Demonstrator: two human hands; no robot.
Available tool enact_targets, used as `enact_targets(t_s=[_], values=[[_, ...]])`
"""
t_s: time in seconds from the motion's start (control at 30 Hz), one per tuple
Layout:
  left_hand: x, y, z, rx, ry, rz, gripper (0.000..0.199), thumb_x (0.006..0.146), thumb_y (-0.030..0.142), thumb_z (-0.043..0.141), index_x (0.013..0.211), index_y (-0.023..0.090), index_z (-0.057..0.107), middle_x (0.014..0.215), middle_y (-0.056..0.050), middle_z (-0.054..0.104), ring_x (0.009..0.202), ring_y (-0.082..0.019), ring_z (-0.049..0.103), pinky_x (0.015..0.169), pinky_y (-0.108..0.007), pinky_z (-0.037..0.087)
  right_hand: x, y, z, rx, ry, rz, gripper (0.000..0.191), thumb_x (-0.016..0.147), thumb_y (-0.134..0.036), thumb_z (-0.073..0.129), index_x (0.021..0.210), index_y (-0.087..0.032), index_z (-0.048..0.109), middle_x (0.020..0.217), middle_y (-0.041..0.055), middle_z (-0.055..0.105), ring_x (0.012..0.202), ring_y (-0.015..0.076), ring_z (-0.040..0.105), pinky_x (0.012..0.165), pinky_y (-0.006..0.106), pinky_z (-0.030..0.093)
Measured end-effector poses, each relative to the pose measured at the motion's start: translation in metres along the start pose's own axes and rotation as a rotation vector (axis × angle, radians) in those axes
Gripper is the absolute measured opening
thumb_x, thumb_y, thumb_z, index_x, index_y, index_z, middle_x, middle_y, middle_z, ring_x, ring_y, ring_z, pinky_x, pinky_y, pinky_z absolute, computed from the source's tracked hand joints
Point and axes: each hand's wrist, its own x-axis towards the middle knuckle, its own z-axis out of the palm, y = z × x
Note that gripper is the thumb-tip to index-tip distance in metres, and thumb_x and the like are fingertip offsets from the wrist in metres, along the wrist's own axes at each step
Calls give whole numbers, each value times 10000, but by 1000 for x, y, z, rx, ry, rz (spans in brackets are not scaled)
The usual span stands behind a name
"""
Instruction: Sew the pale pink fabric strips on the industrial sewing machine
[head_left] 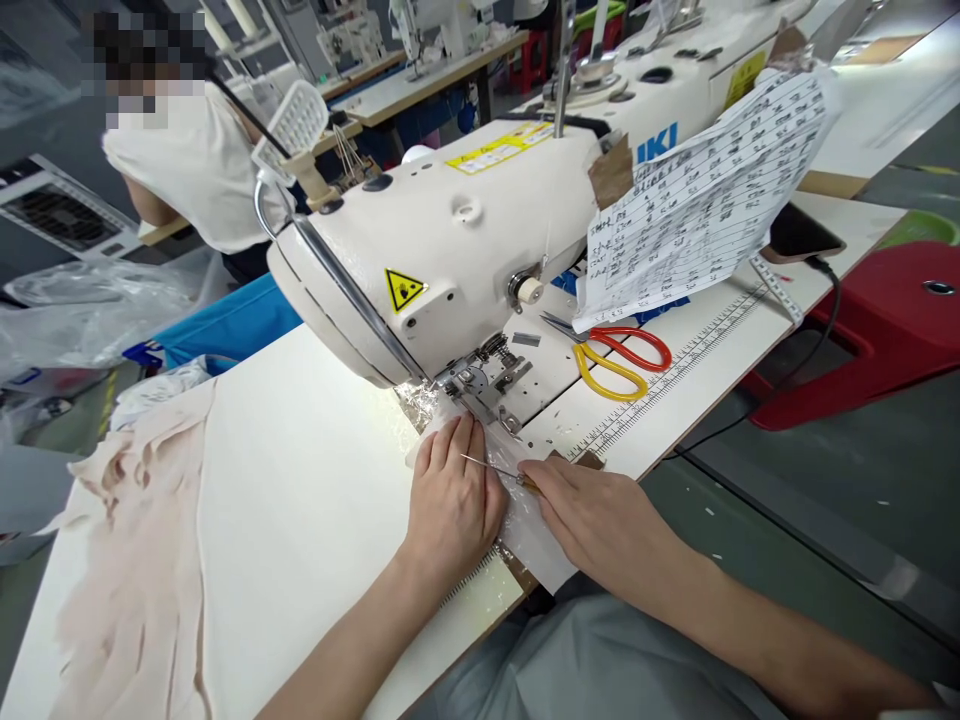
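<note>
My left hand [454, 490] is at the needle area of a white sewing machine [427, 230]. Its fingers are bent and pressed together on a sheer white fabric piece [536, 535], part of which lies under the hand. My right hand [581, 505] is closed round the yellowish handle of an awl [491, 466]. The awl's thin metal spike points left, across the back of my left hand near the knuckles. The fabric runs from the presser foot [469, 385] down past the table's front edge.
Scissors [619, 365] with red and yellow handles lie right of the needle. A handwritten sheet [697, 200] leans on the machine, near a phone [806, 235]. Pale pink fabric [135, 560] covers the table's left end. A red stool [862, 330] stands right; a person [191, 170] sits behind.
</note>
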Motion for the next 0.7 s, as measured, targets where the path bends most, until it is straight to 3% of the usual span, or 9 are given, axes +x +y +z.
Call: enact_targets(t_s=[0.17, 0.3, 0.5, 0.7], values=[[1, -3, 1, 30, 6, -8, 427, 923, 195, 378, 1287, 20, 516, 1332, -219, 550, 1244, -339, 491, 1037, -498, 419, 5, -3, 0, 7, 11, -8, 236, 842, 0, 521, 1012, -157, 568, 800, 27, 667, 689, 169, 678, 522, 247, 385], [3, -8, 2, 39, -1, -35, 417, 919, 193, 397, 1289, 52, 527, 1337, -204, 541, 1246, -331, 480, 1039, -501, 414, 12, -5, 2, -8, -56, -6, 224, 862, -4, 497, 1005, -160, 572, 853, 51, 689, 729, 183, 689, 546, 253, 411], [8, -15, 2, 96, 2, -98, 432, 902, 204, 452, 1290, 45, 554, 1191, -204, 576, 1109, -344, 520, 911, -502, 478, 22, -8, 5, -27, -65, 1, 198, 892, -40, 498, 1046, -135, 576, 846, 58, 690, 730, 185, 695, 537, 266, 412], [8, -29, 4, 130, 4, -81, 420, 872, 100, 445, 1270, 84, 576, 1271, -168, 592, 1222, -334, 484, 990, -489, 440, 20, -11, 6, 6, -60, 41, 216, 887, -19, 474, 1029, -140, 582, 871, 62, 721, 715, 160, 699, 517, 250, 410]])
